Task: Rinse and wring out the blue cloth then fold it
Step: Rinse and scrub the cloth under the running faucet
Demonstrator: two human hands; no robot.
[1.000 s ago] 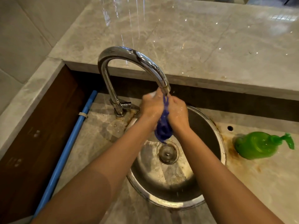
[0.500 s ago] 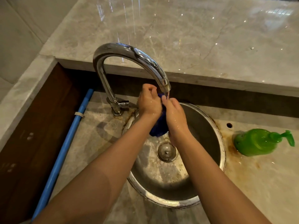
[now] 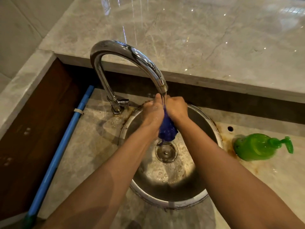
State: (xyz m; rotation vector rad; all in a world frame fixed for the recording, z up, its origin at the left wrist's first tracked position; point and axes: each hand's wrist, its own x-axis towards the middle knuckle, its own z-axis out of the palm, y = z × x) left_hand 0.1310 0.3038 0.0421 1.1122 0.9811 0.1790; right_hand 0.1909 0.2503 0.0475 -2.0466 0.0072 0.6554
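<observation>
a deep blue cloth [image 3: 167,129], a chrome tap [image 3: 128,54], a green soap bottle [image 3: 254,147] and grey-veined marble counter [image 3: 198,38] are seen

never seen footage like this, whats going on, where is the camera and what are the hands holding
There is no machine: these are a person's two bare arms. The one picture comes from a camera worn on the head, looking down. The left hand and right hand both grip a bunched blue cloth between them, under the tap, above a round steel sink. On the counter right of the sink sits a green pump bottle; a blue pipe runs along its left side.
</observation>
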